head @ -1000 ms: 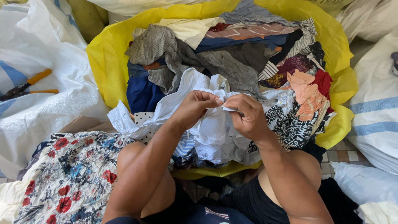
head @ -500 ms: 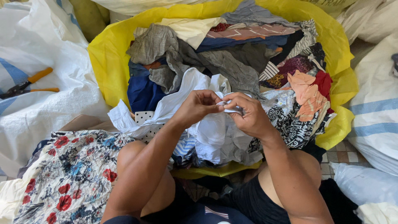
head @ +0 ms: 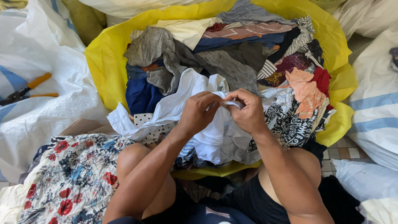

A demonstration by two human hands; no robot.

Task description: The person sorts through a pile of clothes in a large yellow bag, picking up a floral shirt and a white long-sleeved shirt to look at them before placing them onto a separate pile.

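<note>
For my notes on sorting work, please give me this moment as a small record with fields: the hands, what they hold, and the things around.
left hand: pinches the white cloth at its top edge
right hand: grips the same edge, close beside the left
cloth: hangs crumpled over the person's lap
container: yellow bag, open, full of mixed clothes
left side: floral fabric; orange-handled pliers on a white sack
right side: white sacks with blue stripes

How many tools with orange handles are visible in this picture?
1: a pair of orange-handled pliers lies on the white woven sack at the far left. Others may be hidden under the clothes.
</note>
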